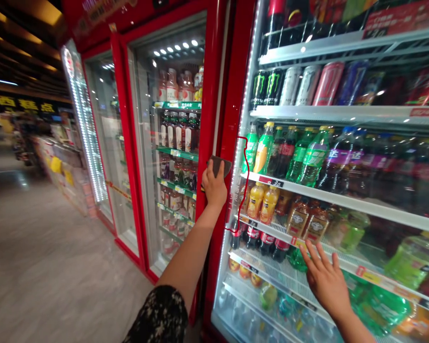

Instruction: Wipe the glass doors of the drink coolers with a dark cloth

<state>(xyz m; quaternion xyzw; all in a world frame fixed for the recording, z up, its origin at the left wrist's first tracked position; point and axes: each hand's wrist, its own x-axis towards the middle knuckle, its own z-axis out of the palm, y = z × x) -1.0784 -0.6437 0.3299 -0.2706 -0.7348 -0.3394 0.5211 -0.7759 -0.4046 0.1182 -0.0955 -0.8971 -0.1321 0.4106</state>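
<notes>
My left hand [215, 187] reaches out to the red door frame [209, 95] between two drinks fridges. Its fingers press a folded dark grey cloth [220, 165] against that frame. Lower right, my right hand [325, 283] is open with fingers spread, holding nothing. It is at the front of the lit drinks fridge [343, 202], near a shelf edge with price labels; I cannot tell whether it touches the glass. Behind its fingertips stand brown-labelled bottles [316, 224], with orange juice bottles [270, 205] further left.
Shelves in the right fridge carry energy drink cans [291, 85], green soda bottles [314, 157] and cola bottles [266, 240]. Left of my arm, a glass-doored fridge [178, 128] holds more bottles. A grey floor [75, 276] runs along the left, past a stocked counter [62, 166].
</notes>
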